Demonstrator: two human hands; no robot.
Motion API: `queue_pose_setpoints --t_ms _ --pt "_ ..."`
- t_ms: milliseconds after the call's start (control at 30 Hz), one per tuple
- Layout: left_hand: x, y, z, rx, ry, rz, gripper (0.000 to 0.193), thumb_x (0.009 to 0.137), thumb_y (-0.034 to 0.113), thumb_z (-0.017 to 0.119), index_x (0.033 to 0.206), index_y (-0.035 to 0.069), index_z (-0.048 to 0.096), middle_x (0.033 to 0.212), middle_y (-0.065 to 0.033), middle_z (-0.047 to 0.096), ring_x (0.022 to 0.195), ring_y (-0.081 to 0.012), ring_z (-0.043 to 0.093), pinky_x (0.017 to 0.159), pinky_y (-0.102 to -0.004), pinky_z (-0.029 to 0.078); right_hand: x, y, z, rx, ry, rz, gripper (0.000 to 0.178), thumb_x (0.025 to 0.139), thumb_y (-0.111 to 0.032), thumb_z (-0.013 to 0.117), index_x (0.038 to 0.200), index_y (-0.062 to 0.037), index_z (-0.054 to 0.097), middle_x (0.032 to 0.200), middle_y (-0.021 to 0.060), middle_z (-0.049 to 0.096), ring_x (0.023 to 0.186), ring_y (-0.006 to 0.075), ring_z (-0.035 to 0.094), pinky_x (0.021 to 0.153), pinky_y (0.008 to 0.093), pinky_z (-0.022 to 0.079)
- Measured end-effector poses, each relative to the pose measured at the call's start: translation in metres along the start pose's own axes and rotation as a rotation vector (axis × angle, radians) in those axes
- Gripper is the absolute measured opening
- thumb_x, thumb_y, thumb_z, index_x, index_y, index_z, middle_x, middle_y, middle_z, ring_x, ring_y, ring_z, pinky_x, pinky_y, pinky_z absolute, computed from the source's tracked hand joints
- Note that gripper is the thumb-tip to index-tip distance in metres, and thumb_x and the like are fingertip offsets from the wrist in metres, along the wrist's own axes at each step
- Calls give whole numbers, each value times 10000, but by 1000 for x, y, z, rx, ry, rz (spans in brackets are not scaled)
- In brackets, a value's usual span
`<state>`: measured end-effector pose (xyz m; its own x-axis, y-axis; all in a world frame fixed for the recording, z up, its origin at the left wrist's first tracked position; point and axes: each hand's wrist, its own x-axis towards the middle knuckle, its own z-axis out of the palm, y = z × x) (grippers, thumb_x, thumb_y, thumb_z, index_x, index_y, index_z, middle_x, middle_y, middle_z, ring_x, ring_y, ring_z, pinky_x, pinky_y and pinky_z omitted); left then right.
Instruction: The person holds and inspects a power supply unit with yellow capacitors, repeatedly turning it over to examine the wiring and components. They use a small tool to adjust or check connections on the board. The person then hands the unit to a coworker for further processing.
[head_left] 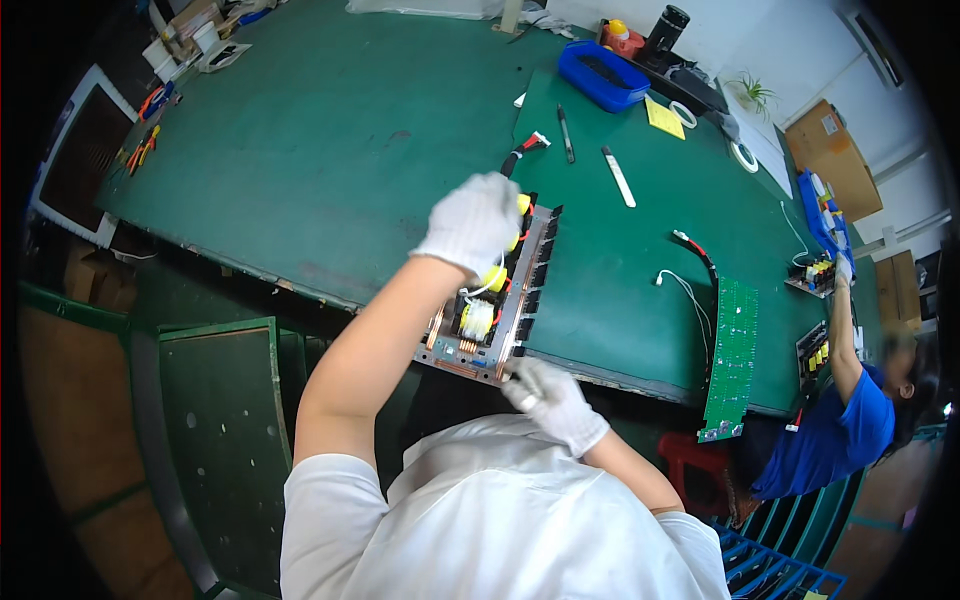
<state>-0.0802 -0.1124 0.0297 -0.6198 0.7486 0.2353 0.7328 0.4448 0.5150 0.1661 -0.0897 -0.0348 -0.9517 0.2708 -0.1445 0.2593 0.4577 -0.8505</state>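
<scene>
Right gloved hand [553,398] pinching near corner of power circuit board [492,300]; left gloved hand [473,224] closed over far yellow coils [494,276], above green table [330,150].

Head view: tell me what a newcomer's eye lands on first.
First, the circuit board with yellow parts at the green table's near edge. The gloved left hand rests on its top, and the gloved right hand grips its lower corner. Next, a long green board lying to the right.
</scene>
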Motion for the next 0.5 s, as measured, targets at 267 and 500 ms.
queue_pose_setpoints --t_ms 267,500 --pt "-59 19 37 406 -67 -183 772 760 483 668 1330 27 416 978 -174 610 908 -329 617 710 -483 520 -30 25 -56 331 331 252 286 906 -207 570 1088 12 596 649 31 571 489 71 485 429 229 395" --pt "-48 25 33 355 -261 -276 804 761 393 694 1400 58 339 1040 -240 568 936 -366 621 800 -475 499 -41 40 -49 392 432 186 283 914 -186 560 1103 24 581 665 45 573 443 54 434 402 202 351"
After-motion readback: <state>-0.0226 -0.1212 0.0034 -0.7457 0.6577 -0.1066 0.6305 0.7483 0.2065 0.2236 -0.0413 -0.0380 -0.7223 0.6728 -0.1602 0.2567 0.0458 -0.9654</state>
